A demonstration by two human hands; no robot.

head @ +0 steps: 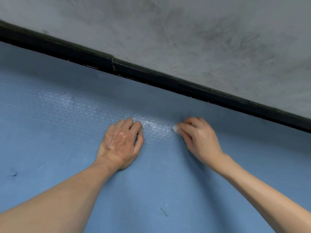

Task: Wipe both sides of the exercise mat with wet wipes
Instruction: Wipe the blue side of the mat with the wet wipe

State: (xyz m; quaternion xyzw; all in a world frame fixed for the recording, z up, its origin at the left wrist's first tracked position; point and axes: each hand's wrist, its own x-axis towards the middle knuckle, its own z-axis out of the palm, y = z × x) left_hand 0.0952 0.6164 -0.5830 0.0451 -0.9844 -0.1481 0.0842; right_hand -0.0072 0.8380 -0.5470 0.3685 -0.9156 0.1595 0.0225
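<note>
Blue and finely pebbled, the exercise mat lies flat and fills the lower part of the view, with both bare forearms reaching across it from the near side. Its far edge meets a dark band that runs on a slant from upper left to lower right; beyond the band lies a grey scuffed surface, and I cannot tell whether that is floor or wall. The left hand rests palm down on the mat, its fingers loosely bent with the tips touching the mat and nothing held in them. Just beside it, the right hand is blurred; its fingers are curled round a small white wet wipe, of which only a bunched corner shows at the fingertips, pressed against the mat. Between the two hands a damp, glossy patch shines on the mat, and a fainter sheen stretches away to the upper left. A small dark nick marks the mat near the left edge, and a thin green strand lies on it near the bottom, between the forearms.
</note>
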